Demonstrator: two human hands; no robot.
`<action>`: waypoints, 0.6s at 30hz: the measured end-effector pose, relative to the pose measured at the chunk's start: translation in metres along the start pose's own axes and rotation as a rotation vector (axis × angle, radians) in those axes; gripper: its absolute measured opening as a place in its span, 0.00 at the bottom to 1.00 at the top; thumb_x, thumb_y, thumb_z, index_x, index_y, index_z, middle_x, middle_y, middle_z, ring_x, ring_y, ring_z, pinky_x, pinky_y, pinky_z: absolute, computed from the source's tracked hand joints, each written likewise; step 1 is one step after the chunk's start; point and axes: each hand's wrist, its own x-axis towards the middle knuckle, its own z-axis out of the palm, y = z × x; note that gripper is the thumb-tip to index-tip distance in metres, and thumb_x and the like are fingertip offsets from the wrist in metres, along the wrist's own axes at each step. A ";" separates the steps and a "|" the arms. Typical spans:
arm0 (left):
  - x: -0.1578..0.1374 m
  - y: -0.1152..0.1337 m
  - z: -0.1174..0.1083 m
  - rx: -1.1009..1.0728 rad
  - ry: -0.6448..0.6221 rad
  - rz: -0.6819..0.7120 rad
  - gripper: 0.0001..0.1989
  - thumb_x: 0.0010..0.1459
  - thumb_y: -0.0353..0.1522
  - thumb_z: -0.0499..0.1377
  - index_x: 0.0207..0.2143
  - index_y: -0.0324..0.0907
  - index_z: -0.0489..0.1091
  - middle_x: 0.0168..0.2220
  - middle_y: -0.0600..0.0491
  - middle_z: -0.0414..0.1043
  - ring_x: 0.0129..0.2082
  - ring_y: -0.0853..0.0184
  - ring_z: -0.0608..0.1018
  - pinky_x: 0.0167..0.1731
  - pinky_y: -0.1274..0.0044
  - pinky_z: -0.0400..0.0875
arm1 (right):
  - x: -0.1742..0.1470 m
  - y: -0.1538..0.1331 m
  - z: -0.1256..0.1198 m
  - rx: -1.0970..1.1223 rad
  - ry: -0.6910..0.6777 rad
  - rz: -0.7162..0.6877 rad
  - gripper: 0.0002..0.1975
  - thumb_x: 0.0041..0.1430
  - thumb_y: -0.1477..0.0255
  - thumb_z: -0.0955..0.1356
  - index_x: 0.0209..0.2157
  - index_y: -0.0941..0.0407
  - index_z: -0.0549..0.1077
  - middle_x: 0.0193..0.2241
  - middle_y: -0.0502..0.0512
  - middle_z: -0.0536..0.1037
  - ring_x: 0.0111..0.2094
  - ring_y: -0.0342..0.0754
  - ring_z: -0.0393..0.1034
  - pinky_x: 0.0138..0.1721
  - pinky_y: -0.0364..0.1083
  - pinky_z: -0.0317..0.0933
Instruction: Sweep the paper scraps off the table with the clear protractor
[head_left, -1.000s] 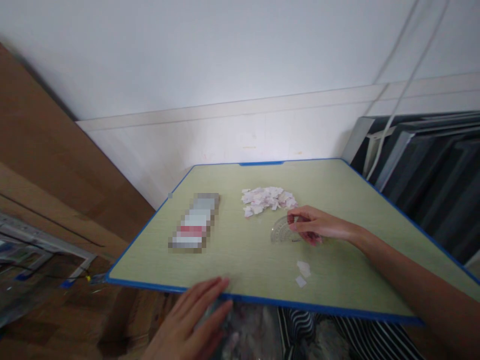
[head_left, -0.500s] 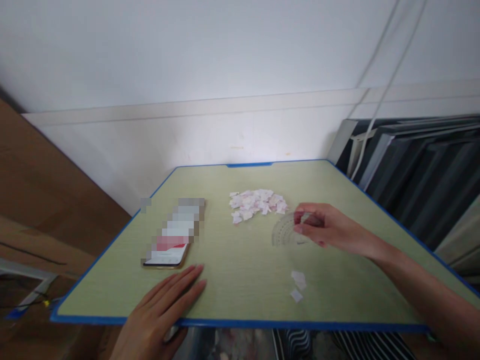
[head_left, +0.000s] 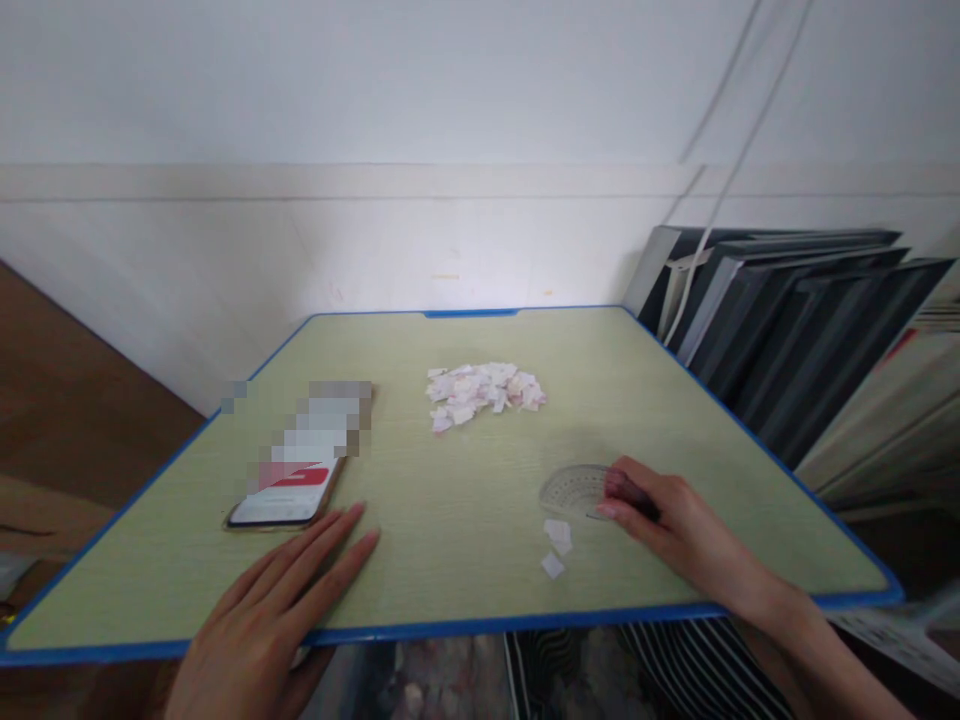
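A clear protractor (head_left: 571, 489) is just beyond a few paper scraps (head_left: 553, 566) on the table (head_left: 450, 560). The person's right hand (head_left: 667, 512), forearm angling in from the lower right, pinches its right end between thumb and curled fingers. The left hand (head_left: 270, 605) lies palm down, fingers extended and slightly parted, near the phone (head_left: 304, 475).

Indoor room, homelike, exact kind unclear. Small blue-edged worktop (head_left: 457, 560) set near plain white wall (head_left: 375, 90) with horizontal trim strip (head_left: 375, 182). Dark flat panels (head_left: 780, 330) leaning together at right, pale cable (head_left: 759, 120) hanging by them. Brown board (head_left: 90, 370) at left. Personal phone (head_left: 277, 505) on worktop.
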 end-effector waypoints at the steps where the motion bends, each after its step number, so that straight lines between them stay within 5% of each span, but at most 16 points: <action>1: 0.000 0.001 0.000 -0.008 0.000 -0.020 0.38 0.48 0.26 0.51 0.63 0.44 0.47 0.59 0.46 0.65 0.52 0.56 0.74 0.42 0.63 0.76 | -0.001 0.000 -0.001 -0.009 -0.027 -0.015 0.10 0.59 0.69 0.63 0.25 0.54 0.60 0.19 0.46 0.66 0.21 0.42 0.61 0.23 0.41 0.54; 10: 0.002 0.009 -0.005 -0.044 0.001 -0.155 0.34 0.46 0.24 0.51 0.59 0.45 0.55 0.58 0.49 0.66 0.49 0.58 0.75 0.45 0.66 0.70 | -0.014 -0.002 -0.007 -0.017 -0.109 -0.088 0.11 0.61 0.69 0.62 0.25 0.55 0.62 0.21 0.47 0.66 0.23 0.42 0.62 0.25 0.41 0.54; 18: 0.002 0.009 -0.005 -0.050 0.028 -0.136 0.32 0.48 0.25 0.51 0.58 0.44 0.57 0.58 0.49 0.66 0.48 0.58 0.75 0.44 0.66 0.69 | -0.026 -0.005 -0.007 0.045 -0.072 -0.086 0.14 0.62 0.64 0.62 0.23 0.54 0.61 0.19 0.48 0.65 0.22 0.43 0.61 0.24 0.42 0.55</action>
